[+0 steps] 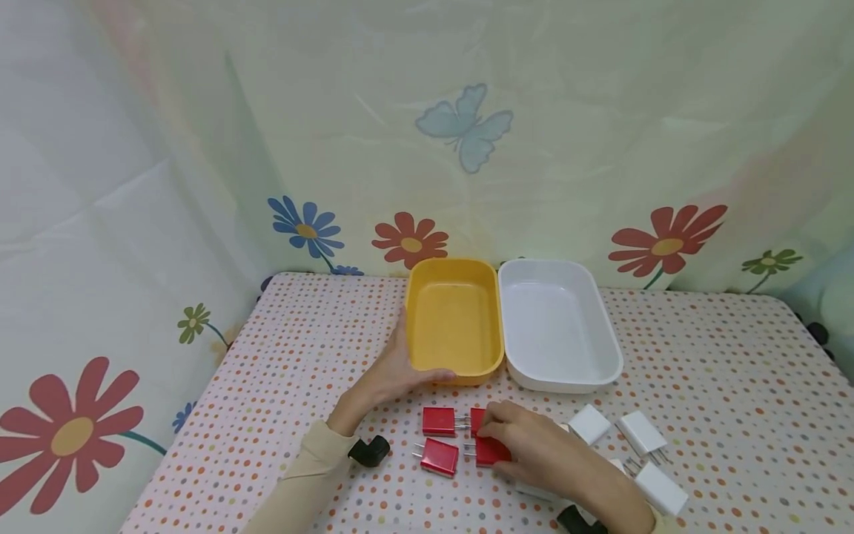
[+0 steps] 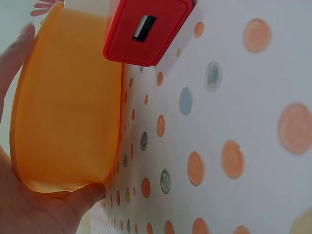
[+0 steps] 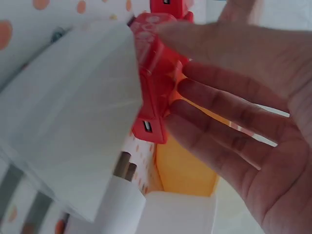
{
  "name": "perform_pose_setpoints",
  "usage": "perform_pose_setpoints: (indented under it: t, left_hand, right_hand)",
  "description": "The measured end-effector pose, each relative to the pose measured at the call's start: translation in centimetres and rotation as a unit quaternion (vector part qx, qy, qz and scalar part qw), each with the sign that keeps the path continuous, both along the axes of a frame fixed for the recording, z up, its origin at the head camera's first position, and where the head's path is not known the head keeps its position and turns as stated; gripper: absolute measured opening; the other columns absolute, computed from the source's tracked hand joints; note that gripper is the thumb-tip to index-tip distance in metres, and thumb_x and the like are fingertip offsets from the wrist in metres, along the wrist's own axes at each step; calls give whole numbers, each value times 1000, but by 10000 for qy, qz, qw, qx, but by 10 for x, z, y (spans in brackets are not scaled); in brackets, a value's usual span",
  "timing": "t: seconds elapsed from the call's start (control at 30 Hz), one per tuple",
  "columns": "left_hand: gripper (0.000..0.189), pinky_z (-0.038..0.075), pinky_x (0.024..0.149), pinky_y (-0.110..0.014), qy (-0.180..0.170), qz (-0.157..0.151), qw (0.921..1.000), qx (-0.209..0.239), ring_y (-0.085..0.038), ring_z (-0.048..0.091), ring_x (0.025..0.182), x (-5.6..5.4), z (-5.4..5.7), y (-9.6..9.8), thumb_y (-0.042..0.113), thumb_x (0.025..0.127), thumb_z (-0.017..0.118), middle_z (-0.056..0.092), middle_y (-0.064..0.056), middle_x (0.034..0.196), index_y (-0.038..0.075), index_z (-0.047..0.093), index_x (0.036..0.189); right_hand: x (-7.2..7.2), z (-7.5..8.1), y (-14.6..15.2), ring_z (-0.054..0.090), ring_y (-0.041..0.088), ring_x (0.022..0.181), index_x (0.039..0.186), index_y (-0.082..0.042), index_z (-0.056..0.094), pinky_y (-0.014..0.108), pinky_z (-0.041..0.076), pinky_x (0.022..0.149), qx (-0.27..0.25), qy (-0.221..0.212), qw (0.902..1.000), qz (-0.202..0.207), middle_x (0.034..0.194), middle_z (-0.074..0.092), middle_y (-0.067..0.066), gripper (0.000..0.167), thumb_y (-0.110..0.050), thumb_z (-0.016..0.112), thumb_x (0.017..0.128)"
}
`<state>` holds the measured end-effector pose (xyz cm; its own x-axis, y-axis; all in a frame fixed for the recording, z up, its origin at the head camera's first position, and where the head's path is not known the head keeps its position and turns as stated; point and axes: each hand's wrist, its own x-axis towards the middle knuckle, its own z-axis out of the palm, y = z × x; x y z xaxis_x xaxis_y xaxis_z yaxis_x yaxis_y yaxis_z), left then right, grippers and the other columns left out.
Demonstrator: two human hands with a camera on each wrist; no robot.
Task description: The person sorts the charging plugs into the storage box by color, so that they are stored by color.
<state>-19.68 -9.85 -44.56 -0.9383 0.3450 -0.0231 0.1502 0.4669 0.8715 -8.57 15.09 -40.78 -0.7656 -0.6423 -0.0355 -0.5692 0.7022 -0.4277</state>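
My left hand (image 1: 390, 367) holds the near left corner of a yellow tray (image 1: 457, 322), its thumb against the near wall and its fingers along the left side. My right hand (image 1: 527, 445) pinches a red USB wall charger (image 1: 490, 452) on the table. In the right wrist view, the thumb and fingertips lie on either side of the red charger (image 3: 151, 53), partly hiding it. Another red charger (image 1: 477, 417) lies just behind these fingers. Two more red chargers, one behind (image 1: 438, 421) and one in front (image 1: 439, 457), lie to the left, prongs showing.
A white tray (image 1: 560, 326) stands against the yellow tray's right side. Several white chargers (image 1: 659, 488) lie right of my right hand, some partly hidden beneath it. The dotted tablecloth (image 1: 720, 400) ends at a flowered backdrop (image 1: 547, 185).
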Motion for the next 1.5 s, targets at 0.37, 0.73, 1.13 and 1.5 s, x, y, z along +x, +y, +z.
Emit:
perform_pose_setpoints:
  t: [0.37, 0.73, 1.13, 1.5]
  left_hand:
    - [142, 33, 119, -53, -89, 108, 9999, -50, -28, 36, 146, 1, 4, 2, 46, 77, 93, 17, -12, 172, 22, -14, 167]
    - [141, 33, 120, -51, -106, 10, 9999, 65, -26, 37, 144, 2, 5, 1, 43, 78, 93, 20, -10, 170, 21, -13, 167]
    - [139, 32, 120, -50, -177, -70, 9996, 230, -25, 38, 142, 1, 5, 2, 40, 78, 93, 26, -9, 166, 22, -12, 167]
    - [138, 34, 119, -53, -38, -238, 9993, 268, -26, 40, 140, 0, 4, 1, 43, 78, 92, 29, -11, 164, 19, -11, 167]
  right_hand:
    - [5, -4, -2, 53, 5, 85, 110, -4, 78, 24, 55, 73, -68, 107, 9999, -100, 103, 61, -2, 34, -11, 92, 80]
    - [7, -10, -8, 60, 9, 83, 115, -2, 76, 28, 57, 72, 48, -378, 9991, -203, 103, 66, 2, 40, -13, 92, 80]
    - [10, -13, -5, 57, 6, 83, 113, -3, 76, 28, 57, 75, 26, -76, 10000, -56, 102, 64, -1, 41, -19, 93, 79]
    - [1, 9, 5, 62, 11, 96, 117, -8, 75, 31, 60, 82, -256, -52, 9995, -154, 113, 66, -2, 42, -22, 92, 81]
